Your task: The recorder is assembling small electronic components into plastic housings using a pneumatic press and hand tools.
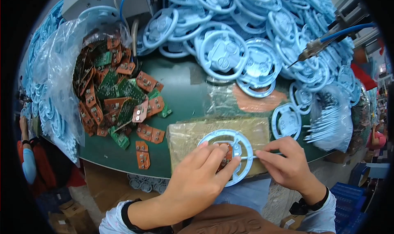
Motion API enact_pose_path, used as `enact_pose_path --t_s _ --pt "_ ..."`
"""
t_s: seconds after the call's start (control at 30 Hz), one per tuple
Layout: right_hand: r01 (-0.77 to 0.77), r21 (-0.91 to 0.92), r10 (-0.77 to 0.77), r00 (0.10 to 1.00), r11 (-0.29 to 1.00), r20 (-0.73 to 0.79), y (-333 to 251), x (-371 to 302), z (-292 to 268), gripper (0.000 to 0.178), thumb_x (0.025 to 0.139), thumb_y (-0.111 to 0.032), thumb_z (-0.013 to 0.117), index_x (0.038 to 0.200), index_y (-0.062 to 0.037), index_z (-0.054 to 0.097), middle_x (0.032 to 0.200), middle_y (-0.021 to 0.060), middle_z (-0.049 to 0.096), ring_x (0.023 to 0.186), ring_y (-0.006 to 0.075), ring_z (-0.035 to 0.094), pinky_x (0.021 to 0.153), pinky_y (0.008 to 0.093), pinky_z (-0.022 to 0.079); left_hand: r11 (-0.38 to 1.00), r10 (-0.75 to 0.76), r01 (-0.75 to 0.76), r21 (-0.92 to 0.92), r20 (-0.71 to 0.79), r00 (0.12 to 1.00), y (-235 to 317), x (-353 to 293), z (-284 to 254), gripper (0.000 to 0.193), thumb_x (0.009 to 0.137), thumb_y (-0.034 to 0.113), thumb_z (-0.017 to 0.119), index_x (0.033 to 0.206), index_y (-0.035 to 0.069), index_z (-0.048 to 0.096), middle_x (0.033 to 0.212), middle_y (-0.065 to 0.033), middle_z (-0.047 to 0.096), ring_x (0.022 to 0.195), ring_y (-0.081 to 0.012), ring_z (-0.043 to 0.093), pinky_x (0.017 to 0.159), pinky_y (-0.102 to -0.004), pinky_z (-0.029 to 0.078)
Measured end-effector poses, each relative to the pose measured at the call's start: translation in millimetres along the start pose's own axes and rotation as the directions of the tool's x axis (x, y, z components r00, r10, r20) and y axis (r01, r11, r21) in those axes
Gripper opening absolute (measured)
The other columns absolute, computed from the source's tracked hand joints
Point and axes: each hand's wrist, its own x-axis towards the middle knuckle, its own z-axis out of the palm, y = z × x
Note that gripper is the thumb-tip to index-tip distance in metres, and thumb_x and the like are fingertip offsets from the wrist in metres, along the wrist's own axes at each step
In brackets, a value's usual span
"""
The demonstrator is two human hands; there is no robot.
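A light blue plastic toy steering wheel (246,145) lies on a taped, padded block (184,133) before me. My left hand (199,180) grips the wheel at its left side, fingers bent over the middle. Under those fingers an orange-brown circuit board (225,162) shows partly inside the wheel; the rest of it is covered. In my right hand (289,166) a thin light blue plastic stick (248,157) is pinched between thumb and fingers. The stick's tip reaches over the wheel's right rim toward its centre, close to my left thumb.
Orange and green circuit boards (123,96) spill from a clear bag (57,78) at left. Blue wheels (221,55) are heaped at the back. A pointed tool with a blue hose (310,49) juts in at right, above a bag of blue sticks (328,125). Another person's arm (28,152) shows far left.
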Motion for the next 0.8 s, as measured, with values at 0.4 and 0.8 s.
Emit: enact_pose_path --t_s 0.4,0.8 --pt "0.18 0.494 0.229 0.719 0.85 -0.656 77 134 -164 0.054 0.1 -0.039 0.053 0.132 0.0034 0.05 0.124 0.0201 0.06 0.119 0.0321 0.059 0.097 0.0408 0.051 0.998 0.055 -0.054 -0.021 0.008 0.998 -13 -2 -1 0.04 0.076 0.013 0.065 0.115 0.011 0.069 0.11 -0.0116 0.057 0.098 -0.0268 0.058 0.086 -0.0381 0.05" --pt "0.453 0.791 0.131 0.829 0.41 -0.543 -44 112 -108 0.07 0.096 -0.011 0.058 0.151 -0.0017 0.016 0.072 0.0093 0.05 0.051 0.0194 0.056 0.051 0.035 0.054 0.989 0.093 -0.109 -0.101 -0.155 0.984 -4 -18 10 0.031 0.08 0.012 0.059 0.11 0.01 0.067 0.098 -0.0096 0.054 0.09 -0.028 0.053 0.08 -0.0381 0.045"
